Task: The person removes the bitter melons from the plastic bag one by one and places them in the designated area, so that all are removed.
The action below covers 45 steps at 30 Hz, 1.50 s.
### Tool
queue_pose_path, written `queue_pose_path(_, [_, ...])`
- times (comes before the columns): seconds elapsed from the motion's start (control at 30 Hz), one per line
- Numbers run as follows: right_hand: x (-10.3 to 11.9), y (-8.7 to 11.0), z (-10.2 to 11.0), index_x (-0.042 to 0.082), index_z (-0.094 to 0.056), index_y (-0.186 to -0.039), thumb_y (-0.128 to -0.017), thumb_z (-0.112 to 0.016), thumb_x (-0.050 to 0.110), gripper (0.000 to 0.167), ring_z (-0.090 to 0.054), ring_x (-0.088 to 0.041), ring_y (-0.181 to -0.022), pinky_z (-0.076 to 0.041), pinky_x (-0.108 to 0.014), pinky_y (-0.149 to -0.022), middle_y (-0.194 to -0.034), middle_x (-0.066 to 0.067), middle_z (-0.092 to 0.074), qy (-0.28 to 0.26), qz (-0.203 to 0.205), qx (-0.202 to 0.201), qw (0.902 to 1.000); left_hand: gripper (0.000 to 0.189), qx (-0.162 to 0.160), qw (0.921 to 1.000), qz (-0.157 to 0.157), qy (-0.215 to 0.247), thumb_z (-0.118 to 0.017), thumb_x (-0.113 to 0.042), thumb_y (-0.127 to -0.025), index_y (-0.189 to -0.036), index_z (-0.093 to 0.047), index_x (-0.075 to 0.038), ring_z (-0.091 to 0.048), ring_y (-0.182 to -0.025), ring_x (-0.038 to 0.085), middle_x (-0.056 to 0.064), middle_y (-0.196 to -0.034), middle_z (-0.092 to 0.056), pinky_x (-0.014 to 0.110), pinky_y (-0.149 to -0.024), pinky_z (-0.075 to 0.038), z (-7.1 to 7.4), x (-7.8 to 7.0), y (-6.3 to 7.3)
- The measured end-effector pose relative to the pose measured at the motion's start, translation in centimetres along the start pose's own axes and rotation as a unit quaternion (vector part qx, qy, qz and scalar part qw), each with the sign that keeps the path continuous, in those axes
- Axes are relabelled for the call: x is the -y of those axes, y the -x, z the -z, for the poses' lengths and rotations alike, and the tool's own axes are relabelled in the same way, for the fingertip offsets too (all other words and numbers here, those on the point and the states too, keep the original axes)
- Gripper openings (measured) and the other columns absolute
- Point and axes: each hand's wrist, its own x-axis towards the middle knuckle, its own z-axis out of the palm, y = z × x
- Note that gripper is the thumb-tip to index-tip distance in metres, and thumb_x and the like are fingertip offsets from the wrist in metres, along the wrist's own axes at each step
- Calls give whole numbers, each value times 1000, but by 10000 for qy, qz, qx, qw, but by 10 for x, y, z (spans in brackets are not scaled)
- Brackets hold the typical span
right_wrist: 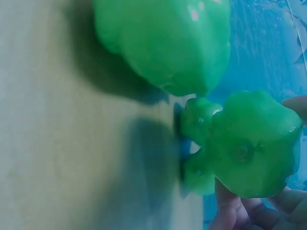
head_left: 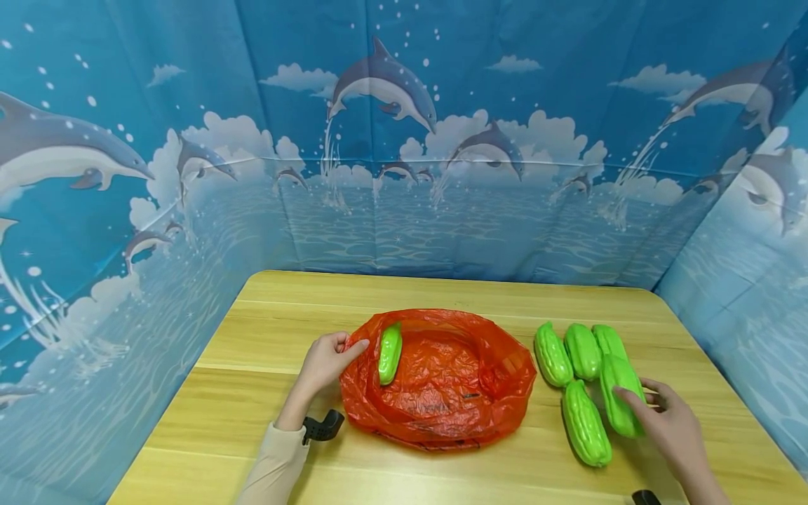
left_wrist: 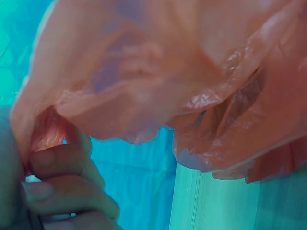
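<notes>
A red plastic bag (head_left: 435, 431) lies with its mouth spread wide in the middle of the table. Inside it, toward the left, rests one shiny green bitter melon (head_left: 390, 354). My left hand (head_left: 328, 361) pinches the bag's left rim between thumb and fingers; the left wrist view shows the thin film (left_wrist: 120, 86) bunched at the fingertips. To the right of the bag, my right hand (head_left: 672, 421) grips another bitter melon (head_left: 618, 396) from its right side. The right wrist view shows this held melon (right_wrist: 254, 143) end-on, fingers below it, raised off the table.
Several more bitter melons lie right of the bag: a near one (head_left: 586, 424), a left one (head_left: 553, 354), a middle one (head_left: 582, 351) and a back one (head_left: 609, 340), partly covered by the held melon. A dolphin-print curtain (head_left: 404, 231) hangs behind the wooden table (head_left: 252, 421).
</notes>
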Motion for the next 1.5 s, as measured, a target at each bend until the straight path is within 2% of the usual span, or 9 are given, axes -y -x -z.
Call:
queue_pose_path(0.07, [-5, 0, 0, -9, -38, -135, -91, -59, 46, 73, -43, 7, -72, -43, -21, -58, -113, -26, -54, 65, 9, 71, 10000, 40, 1, 10000, 0, 6, -66, -39, -88, -66, -48, -12, -40, -49, 13, -3, -51, -38, 27, -52, -34, 0, 0, 0])
queue_pose_path(0.17, [-9, 0, 0, -9, -37, -136, -91, -57, 48, 75, -51, -8, -82, -43, -22, -59, -116, -29, -52, 170, -25, 219, 9996, 40, 6, 10000, 3, 22, -66, -39, -88, -66, -48, -12, -41, -49, 13, -3, -51, -38, 26, -52, -34, 0, 0, 0])
queue_pose_path(0.3, [-10, 0, 1, -10, -36, -136, -91, -56, 50, 77, -53, -27, -91, -44, -26, -59, -118, -32, -50, 273, -59, 393, 9988, 40, 0, 10000, 13, 17, -67, -39, -88, -66, -48, -12, -41, -49, 12, -3, -51, -38, 26, -51, -34, 0, 1, 1])
queue_pose_path(0.5, [-13, 1, 2, -9, -36, -136, -92, -55, 51, 77, -51, -13, -83, -44, -28, -60, -116, -30, -52, 414, -51, 588, 9974, 40, 5, 10000, 25, 34, -66, -40, -88, -66, -49, -12, -42, -49, 13, -3, -51, -38, 26, -51, -34, 0, 1, 0])
queue_pose_path(1.0, [-20, 7, 0, -9, -37, -135, -92, -56, 50, 75, -51, -8, -69, -44, -29, -55, -107, -24, -58, 359, -87, 480, 9982, 40, 65, 9999, 16, 99, -66, -42, -88, -67, -50, -11, -42, -48, 13, -2, -51, -39, 26, -51, -35, 0, 2, 0])
queue_pose_path(1.17, [-20, 7, 1, -10, -33, -137, -92, -53, 52, 79, -52, -13, -72, -43, -29, -57, -108, -25, -57, 470, -224, 741, 9959, 40, 63, 9999, 21, 117, -66, -41, -88, -67, -49, -11, -42, -48, 13, -2, -51, -39, 26, -50, -35, -1, 2, 0])
queue_pose_path(1.33, [-20, 6, 2, -10, -30, -139, -92, -49, 58, 85, -54, -21, -85, -43, -30, -63, -112, -26, -55, 577, -452, 1101, 9912, 41, 54, 9999, 7, 99, -66, -41, -88, -66, -48, -11, -42, -48, 13, -2, -51, -38, 26, -50, -34, -1, 2, 0])
queue_pose_path(1.5, [-22, 6, -1, -11, -33, -137, -91, -50, 57, 84, -55, -26, -91, -43, -31, -66, -109, -25, -58, 684, -339, 1085, 9912, 40, 84, 9999, 8, 130, -66, -39, -89, -66, -49, -11, -43, -48, 13, -2, -51, -39, 26, -50, -36, -2, 2, 0])
